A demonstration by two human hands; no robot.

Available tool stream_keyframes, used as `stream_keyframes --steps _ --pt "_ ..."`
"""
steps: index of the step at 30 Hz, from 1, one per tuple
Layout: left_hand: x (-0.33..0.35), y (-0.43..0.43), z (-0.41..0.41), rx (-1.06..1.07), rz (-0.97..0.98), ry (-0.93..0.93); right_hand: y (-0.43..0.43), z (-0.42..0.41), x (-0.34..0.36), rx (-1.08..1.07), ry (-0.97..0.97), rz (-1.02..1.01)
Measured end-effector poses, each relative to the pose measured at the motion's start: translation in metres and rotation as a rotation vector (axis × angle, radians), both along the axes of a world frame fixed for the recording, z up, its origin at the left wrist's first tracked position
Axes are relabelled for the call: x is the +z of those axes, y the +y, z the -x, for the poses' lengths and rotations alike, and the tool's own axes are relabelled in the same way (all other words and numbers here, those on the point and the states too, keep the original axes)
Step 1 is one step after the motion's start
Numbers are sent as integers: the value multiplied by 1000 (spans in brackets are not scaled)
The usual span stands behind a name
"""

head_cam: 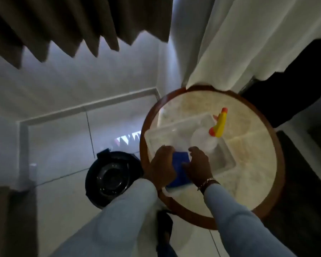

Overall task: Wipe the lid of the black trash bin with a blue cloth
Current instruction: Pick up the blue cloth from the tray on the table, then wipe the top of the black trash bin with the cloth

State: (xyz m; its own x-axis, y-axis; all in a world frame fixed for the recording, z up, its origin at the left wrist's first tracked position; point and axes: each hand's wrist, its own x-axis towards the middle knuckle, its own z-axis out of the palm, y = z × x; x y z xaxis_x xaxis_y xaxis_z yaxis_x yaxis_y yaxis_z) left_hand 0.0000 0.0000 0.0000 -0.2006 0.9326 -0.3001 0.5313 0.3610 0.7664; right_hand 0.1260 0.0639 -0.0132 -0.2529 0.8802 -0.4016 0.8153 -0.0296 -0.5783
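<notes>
A blue cloth lies at the near end of a clear plastic tub on a round table. My left hand grips the cloth's left side and my right hand holds its right side. The black trash bin stands on the floor to the left of the table, its round lid facing up; my left forearm covers its lower right part. Both hands are well to the right of the bin, above the table.
The round table has a dark wooden rim and a pale top. A spray bottle with a yellow and orange head stands in the tub. White curtains hang behind the table, brown curtains at upper left. A dark chair sits at right.
</notes>
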Motion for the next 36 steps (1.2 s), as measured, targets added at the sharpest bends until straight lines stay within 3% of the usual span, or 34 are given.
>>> stream_keyframes --steps 2,4,8,13,16,21,23,26,31,36 --pt "-28 20 -5 -117 89 86 4 -2 -29 12 -41 31" --pt "-56 38 -8 -229 166 294 2 -3 -56 -10 -31 61" --pt "-74 45 -15 -252 219 459 -3 -6 -79 -158 54 57" --pt "-69 40 -5 -78 142 120 4 -15 -65 -209 118 47" --pt "-47 32 10 29 6 -62 14 -16 -30 -159 257 73" --pt "-20 -9 44 306 -127 -385 4 13 17 -94 587 372" --pt "-27 -34 65 459 -149 -437 -16 42 13 -44 609 420" --pt "-52 -75 98 609 -191 -405 -54 86 -16 -17 549 340" --pt "-123 -129 155 664 -174 -132 -101 159 -102 57 394 284" --pt "-201 -161 209 625 -257 -18 -101 209 -187 4 475 188"
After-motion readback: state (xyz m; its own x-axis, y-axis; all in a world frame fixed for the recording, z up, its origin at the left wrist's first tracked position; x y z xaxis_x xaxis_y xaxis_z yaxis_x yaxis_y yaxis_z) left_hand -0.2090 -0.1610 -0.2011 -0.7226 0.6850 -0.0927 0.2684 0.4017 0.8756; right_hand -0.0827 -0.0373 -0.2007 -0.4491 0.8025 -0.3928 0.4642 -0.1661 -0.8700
